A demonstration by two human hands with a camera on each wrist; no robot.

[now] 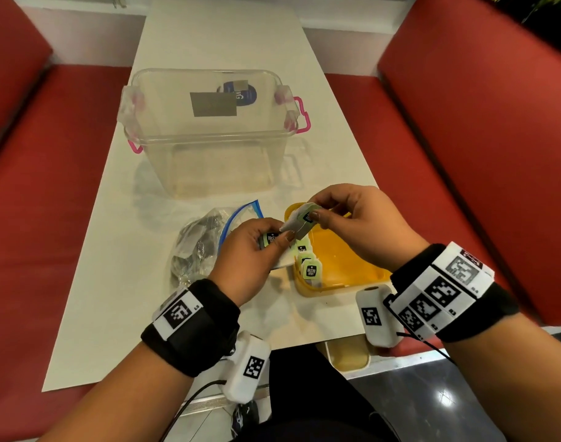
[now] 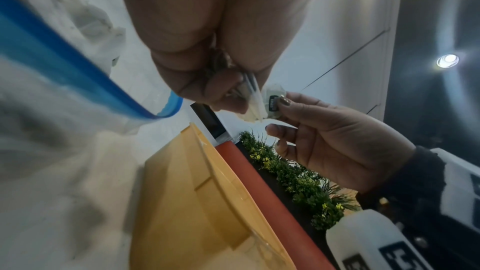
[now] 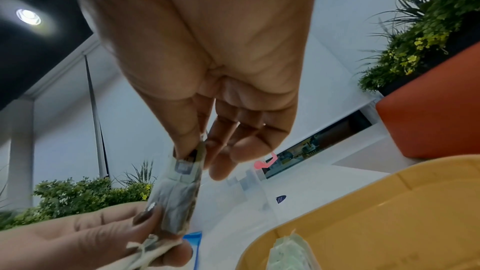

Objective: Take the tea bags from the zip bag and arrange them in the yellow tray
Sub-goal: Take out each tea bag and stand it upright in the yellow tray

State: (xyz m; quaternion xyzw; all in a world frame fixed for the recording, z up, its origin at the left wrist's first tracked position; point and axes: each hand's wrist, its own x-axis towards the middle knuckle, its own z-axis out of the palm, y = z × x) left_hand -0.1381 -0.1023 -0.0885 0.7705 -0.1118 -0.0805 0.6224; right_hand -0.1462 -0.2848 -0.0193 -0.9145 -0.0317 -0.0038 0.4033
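Over the left edge of the yellow tray (image 1: 352, 266), my right hand (image 1: 312, 209) pinches a tea bag (image 1: 299, 221) by its green label end. My left hand (image 1: 280, 231) grips a small bunch of tea bags (image 1: 271, 240) and touches the lower end of that same bag. In the right wrist view the tea bag (image 3: 179, 200) hangs between my right hand (image 3: 193, 152) and the left hand (image 3: 145, 221). Several labelled tea bags (image 1: 308, 264) stand in a row along the tray's left side. The crumpled zip bag (image 1: 202, 244) with its blue strip lies left of the tray.
A clear plastic box (image 1: 209, 135) with pink latches stands behind the zip bag and tray. The white table (image 1: 113, 298) is narrow, with red bench seats (image 1: 464, 154) on both sides. The tray sits near the table's front right edge.
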